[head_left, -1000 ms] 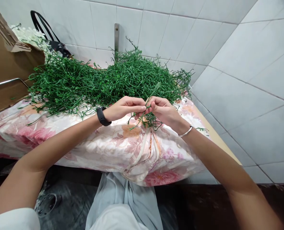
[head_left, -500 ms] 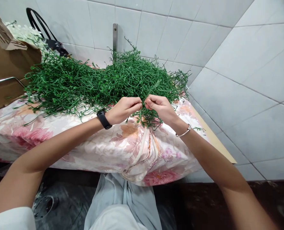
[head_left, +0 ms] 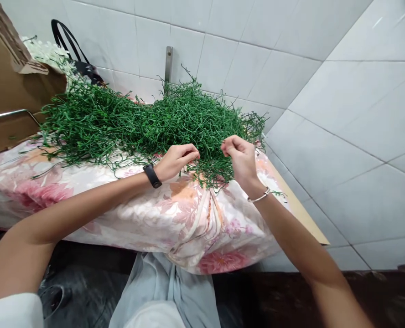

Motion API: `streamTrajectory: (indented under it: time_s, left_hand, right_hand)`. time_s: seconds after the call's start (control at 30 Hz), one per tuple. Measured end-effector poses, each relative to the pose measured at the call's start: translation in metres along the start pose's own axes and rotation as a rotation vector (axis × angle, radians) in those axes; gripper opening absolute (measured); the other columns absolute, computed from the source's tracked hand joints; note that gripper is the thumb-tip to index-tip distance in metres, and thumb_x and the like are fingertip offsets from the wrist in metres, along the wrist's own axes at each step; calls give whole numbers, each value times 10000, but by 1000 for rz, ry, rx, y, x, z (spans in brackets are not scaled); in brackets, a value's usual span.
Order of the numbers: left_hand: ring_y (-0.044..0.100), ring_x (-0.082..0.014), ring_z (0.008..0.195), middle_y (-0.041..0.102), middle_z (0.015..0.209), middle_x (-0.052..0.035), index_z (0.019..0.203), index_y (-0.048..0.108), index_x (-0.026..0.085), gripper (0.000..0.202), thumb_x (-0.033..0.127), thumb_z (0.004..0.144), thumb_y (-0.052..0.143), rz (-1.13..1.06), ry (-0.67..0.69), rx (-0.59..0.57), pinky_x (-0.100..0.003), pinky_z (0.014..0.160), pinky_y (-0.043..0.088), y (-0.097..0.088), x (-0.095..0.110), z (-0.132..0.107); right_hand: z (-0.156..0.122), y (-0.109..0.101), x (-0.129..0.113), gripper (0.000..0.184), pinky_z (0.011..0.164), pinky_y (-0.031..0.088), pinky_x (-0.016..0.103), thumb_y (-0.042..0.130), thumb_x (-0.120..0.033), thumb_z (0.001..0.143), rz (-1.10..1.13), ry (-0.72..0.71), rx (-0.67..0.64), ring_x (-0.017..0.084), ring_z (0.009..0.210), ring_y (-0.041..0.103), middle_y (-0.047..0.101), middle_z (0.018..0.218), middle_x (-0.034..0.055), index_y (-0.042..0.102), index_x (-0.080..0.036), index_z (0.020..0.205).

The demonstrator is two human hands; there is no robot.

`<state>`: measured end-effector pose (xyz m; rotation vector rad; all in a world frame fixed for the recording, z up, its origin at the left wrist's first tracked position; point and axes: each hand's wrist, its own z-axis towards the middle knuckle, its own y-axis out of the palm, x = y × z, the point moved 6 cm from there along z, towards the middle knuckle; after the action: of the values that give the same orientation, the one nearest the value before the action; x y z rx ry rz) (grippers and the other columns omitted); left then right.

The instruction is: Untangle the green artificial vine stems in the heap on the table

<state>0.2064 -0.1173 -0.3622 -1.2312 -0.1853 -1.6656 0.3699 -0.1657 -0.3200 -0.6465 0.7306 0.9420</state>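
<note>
Both hands, left hand and right hand, pinch green sprigs lying between them.

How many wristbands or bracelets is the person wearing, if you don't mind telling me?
2. A black band sits on the left wrist, and a thin silver bangle on the right wrist. None shows elsewhere on the bare forearms.

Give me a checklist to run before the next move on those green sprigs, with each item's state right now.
1. Left hand pinching strands at the near edge of the green sprig pile: ok.
2. Right hand closed, raised beside the pile: ok.
3. What the right hand grips: cannot tell.
4. Hands apart, not tangled together: ok.
5. Pile resting on the floral cloth: ok.
6. Cloth flat: not ok, bunched at the front.
</note>
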Motion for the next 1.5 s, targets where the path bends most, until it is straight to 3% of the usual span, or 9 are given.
streamTrajectory:
  time_s: [0.1, 0.27, 0.5, 0.6, 0.73, 0.87, 1.03, 1.23, 1.5]
  left_hand:
    - [448, -62, 556, 507, 654, -15, 835, 566, 83, 155, 215, 816, 488, -172, -38, 30, -198, 525, 357, 1, -8, 5]
    - [523, -66, 642, 551, 738, -38, 820, 542, 76, 70, 107, 760, 528, -307, -132, 124, -192, 601, 427, -7, -9, 8]
    - [498, -71, 691, 549, 815, -33, 847, 566, 96, 202, 187, 674, 619, -114, -54, 127, -203, 645, 411, -15, -2, 8]
    - [485, -78, 732, 551, 856, -35, 833, 599, 110, 210, 263, 692, 620, -16, -33, 140, -209, 677, 397, -17, 1, 8]
    - [508, -77, 737, 592, 821, -45, 837, 612, 94, 327, 405, 739, 597, -216, -33, 87, -206, 706, 394, -12, 2, 10]
    - [527, -66, 692, 609, 759, -40, 784, 623, 84, 294, 344, 661, 684, -346, -69, 67, -192, 686, 413, -8, -1, 11]
    - [549, -65, 590, 594, 645, -23, 658, 598, 73, 202, 227, 601, 716, -528, -194, 285, -187, 607, 438, -15, -10, 8]
    - [536, -72, 485, 559, 557, -13, 609, 565, 67, 133, 156, 650, 654, -602, -223, 424, -207, 531, 454, -21, -9, 8]
    - [483, -37, 435, 528, 532, 5, 577, 531, 62, 147, 75, 701, 610, -610, -247, 469, -176, 472, 414, -15, 6, 22]
  right_hand:
    - [-3, 10, -3, 235, 541, 312, 189, 506, -268, 820, -78, -48, -121, 39, 576, 413, 504, 643, 22, 513, -100, 656]
    - [-7, 21, 0, 242, 581, 341, 193, 513, -296, 825, -115, -49, -232, 47, 610, 446, 556, 701, 33, 530, -93, 693]
    - [-9, 24, 1, 278, 640, 349, 210, 506, -347, 835, -215, -74, -275, 66, 674, 471, 591, 775, 47, 584, -91, 756]
    - [-12, 31, -2, 242, 678, 352, 217, 504, -315, 841, -317, -153, -312, 75, 721, 483, 583, 798, 40, 605, -104, 780]
    - [-19, 42, -8, 209, 728, 355, 222, 474, -282, 864, -434, -322, -399, 86, 792, 473, 546, 820, 39, 594, -117, 815]
    - [-26, 48, -14, 202, 757, 345, 234, 434, -276, 886, -535, -491, -442, 97, 812, 430, 507, 829, 48, 552, -117, 846]
    - [-29, 52, -15, 215, 769, 324, 250, 387, -256, 904, -577, -493, -415, 105, 799, 417, 505, 799, 49, 525, -117, 814]
    - [-37, 64, -18, 281, 750, 309, 253, 323, -255, 924, -515, -423, -349, 101, 740, 404, 500, 745, 48, 459, -118, 720]
    - [-46, 62, -23, 278, 726, 279, 278, 281, -246, 934, -728, -554, -149, 127, 751, 366, 480, 755, 71, 437, -125, 739]
